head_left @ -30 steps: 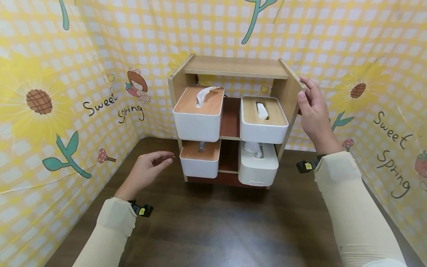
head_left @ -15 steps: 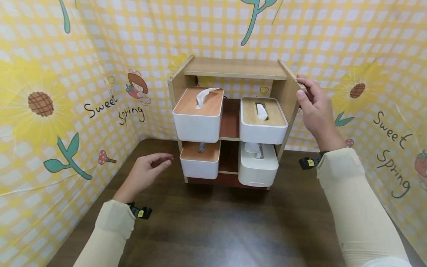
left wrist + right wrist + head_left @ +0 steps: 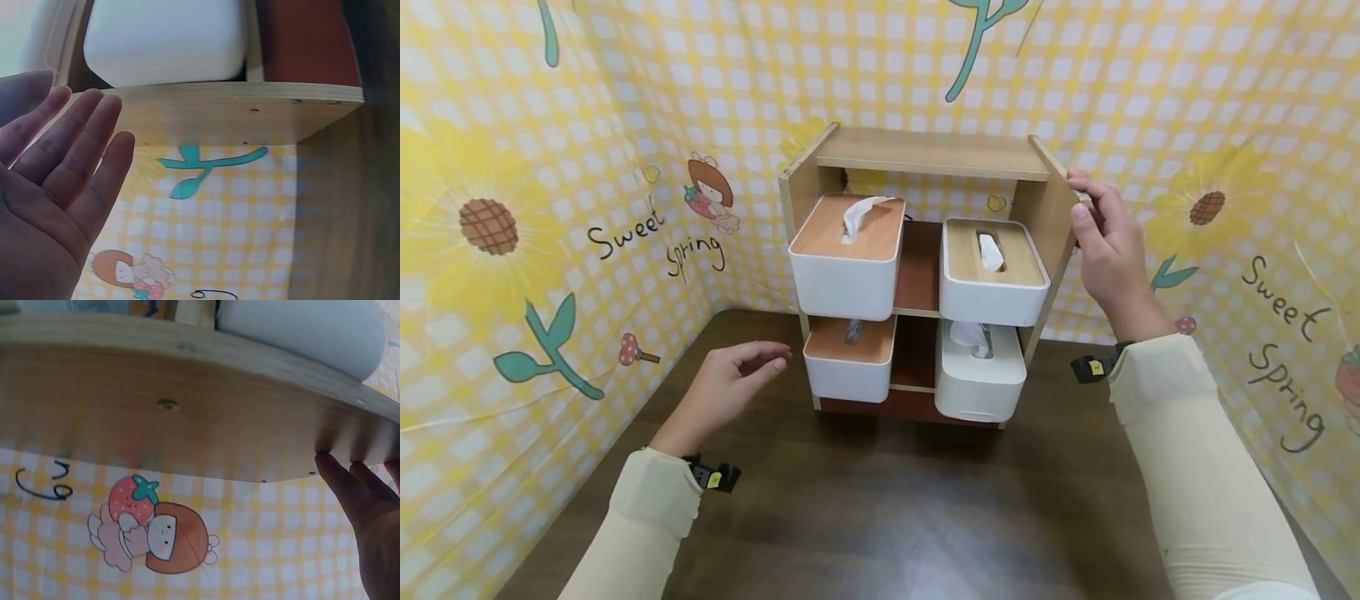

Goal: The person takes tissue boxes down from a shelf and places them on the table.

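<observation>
**Right grip (image 3: 1111,250) clasps the side of a loaded shelf unit (image 3: 932,154)**

The shelf unit is pale wood with reddish-brown inner boards, and it stands upright on the dark brown desk (image 3: 880,500). On its upper level, a white box with an orange-brown wooden lid (image 3: 845,287) sits at the left and a white box with a paler wooden lid (image 3: 994,304) at the right. On its lower level, a second orange-brown-lidded box (image 3: 847,379) sits at the left and an all-white box (image 3: 977,390) at the right. Tissue shows in each lid. Checked yellow cloth (image 3: 910,67) hangs behind the unit.

The right grip is curled on the unit's right side panel (image 3: 206,425), thumb at the front edge, fingertips against the outer face. The left grip (image 3: 730,383), relaxed with fingers loosely extended, hovers left of the unit, apart from it.

Little differs from a second ago: unit and boxes keep their places, and both grips remain nearly where they were.
</observation>
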Demonstrator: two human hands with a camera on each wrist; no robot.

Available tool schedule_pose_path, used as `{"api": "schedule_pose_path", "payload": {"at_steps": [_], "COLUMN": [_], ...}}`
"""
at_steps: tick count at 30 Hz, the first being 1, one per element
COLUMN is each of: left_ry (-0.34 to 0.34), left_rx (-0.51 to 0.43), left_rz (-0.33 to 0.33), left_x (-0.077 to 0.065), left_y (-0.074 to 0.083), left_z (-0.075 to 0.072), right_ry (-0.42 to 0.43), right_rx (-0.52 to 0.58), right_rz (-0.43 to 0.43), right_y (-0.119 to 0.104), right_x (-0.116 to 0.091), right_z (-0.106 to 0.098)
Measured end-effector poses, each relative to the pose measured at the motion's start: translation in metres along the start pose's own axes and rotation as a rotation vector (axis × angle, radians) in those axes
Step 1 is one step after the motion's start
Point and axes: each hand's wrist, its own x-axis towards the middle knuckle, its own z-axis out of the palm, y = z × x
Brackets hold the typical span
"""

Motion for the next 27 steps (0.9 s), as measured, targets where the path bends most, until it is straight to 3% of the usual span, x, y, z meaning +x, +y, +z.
{"api": "schedule_pose_path", "payload": {"at_steps": [9,15,23,27], "left_ry": [0.013,0.022,0.017,0.019], "left_rx": [0.004,0.019,0.044,0.066], "left_rz": [0.047,0.084,0.12,0.173], "left_x": [0.004,0.005,0.006,0.009], "left_y": [0.016,0.025,0.042,0.052], "left_z": [0.0,0.001,-0.006,-0.009], "right_ry": [-0.023,0.003,-0.026,-0.046], "right_rx": [-0.06,-0.111,-0.167,-0.163], "right_rz": [0.021,0.094,0.1,0.118], "right_y": [0.004,0.008,-0.008,-0.014], "right_x": [0.001,-0.002,-0.003,-0.002], "right_z": [-0.001,0.004,0.004,0.001]}}
